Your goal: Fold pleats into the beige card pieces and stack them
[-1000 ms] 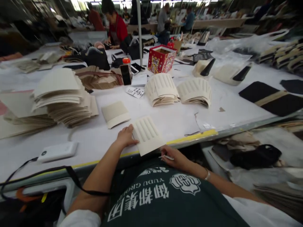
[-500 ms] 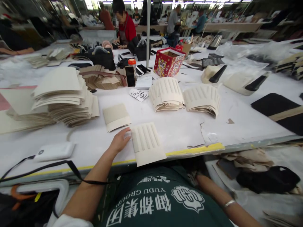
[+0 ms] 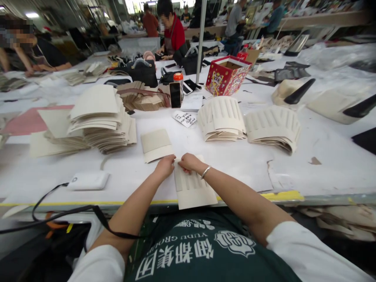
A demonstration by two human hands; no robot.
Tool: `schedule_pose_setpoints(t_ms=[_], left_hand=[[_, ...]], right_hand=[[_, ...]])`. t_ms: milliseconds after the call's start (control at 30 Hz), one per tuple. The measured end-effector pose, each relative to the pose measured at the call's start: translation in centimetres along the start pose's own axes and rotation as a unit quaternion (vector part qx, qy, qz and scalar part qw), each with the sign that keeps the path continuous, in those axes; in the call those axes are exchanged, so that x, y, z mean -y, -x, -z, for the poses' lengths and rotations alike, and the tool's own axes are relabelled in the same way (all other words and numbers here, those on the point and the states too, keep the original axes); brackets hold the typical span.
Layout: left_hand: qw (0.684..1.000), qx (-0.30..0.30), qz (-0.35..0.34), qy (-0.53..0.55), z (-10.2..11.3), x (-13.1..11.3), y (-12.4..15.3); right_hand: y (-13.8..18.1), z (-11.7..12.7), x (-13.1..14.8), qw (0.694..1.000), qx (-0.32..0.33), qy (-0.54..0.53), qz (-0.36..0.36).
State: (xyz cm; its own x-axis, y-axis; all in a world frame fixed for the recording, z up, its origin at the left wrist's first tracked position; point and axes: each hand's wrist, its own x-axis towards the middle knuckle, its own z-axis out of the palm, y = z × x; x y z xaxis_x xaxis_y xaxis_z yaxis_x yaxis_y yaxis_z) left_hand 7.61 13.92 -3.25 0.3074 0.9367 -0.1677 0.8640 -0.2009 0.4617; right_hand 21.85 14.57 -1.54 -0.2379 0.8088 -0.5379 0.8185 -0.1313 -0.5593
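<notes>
1. Both hands are curled closed on the far edge of one ribbed panel point(image 3: 195, 190). The left hand point(image 3: 165, 166) is at its far left corner and the right hand point(image 3: 188, 162) is just beside it.
2. The panel runs from the hands back to the table's point(image 3: 235, 160) near edge and hangs slightly over it.
3. There's bare table right of the panel, and one white power bank point(image 3: 87, 181) sits to the left, near that edge.
4. Further in there's one small flat piece point(image 3: 156, 145), two ribbed stacks point(image 3: 221, 119) point(image 3: 273, 127) and one big sheet pile point(image 3: 100, 117).

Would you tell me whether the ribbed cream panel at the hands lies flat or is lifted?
Flat: the ribbed panel lies spread on the table, with the left hand and right hand at its far edge.
</notes>
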Motion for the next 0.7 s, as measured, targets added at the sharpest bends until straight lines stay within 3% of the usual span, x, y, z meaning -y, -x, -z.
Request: schedule_pose_setpoints(t_ms=[167, 467, 700], left_hand=[[1.000, 0.027, 0.008, -0.001, 0.4, 0.2, -0.8], [0.997, 0.066, 0.015, -0.033, 0.9, -0.8, -2.8], [0.998, 0.056, 0.015, -0.008, 0.4, -0.5, -1.4]], right_hand=[[-0.7, -0.1, -0.1, 0.997, 0.024, -0.056, -0.056], [-2.2, -0.6, -0.6, 0.994, 0.031, -0.064, -0.079], [-2.3, -1.1, -1.0, 0.996, 0.009, -0.054, -0.064]])
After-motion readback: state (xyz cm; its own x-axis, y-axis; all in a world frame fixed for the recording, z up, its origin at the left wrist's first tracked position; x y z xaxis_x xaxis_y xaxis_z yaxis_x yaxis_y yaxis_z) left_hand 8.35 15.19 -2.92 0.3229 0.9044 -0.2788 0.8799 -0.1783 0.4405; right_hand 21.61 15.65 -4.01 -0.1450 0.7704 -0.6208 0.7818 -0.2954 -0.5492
